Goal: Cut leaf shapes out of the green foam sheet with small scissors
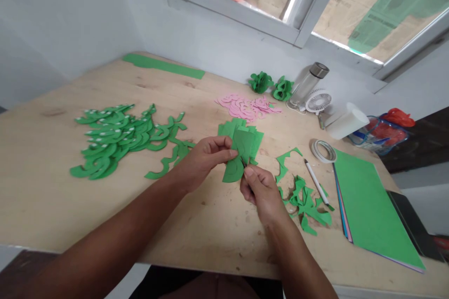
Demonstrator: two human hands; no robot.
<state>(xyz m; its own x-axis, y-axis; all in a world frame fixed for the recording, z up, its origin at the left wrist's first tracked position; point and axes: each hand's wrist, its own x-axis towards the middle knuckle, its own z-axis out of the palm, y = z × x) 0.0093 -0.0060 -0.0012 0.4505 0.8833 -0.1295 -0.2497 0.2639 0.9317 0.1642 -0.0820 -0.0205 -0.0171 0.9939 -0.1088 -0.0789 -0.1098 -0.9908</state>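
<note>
My left hand (210,159) pinches the upper left edge of a green paper piece (233,171), which has a rounded lower end and faint curved lines. At its right edge my right hand (259,189) is closed around small scissors, whose dark blades (244,164) show at the paper; their handles are hidden by the fingers. Just behind lies a fanned pile of green paper pieces (257,139). Many curved green cut-outs (115,138) with small white patches overlap on the left. Green scraps (305,201) are scattered to the right of my right hand.
Pink cut-outs (245,106) and two green paper balls (261,82) lie toward the wall. A bottle (308,84), small fan (318,101), white roll (347,121), tape roll (323,151), white pen (316,182) and green sheets (373,205) occupy the right. A green strip (164,66) lies at the back.
</note>
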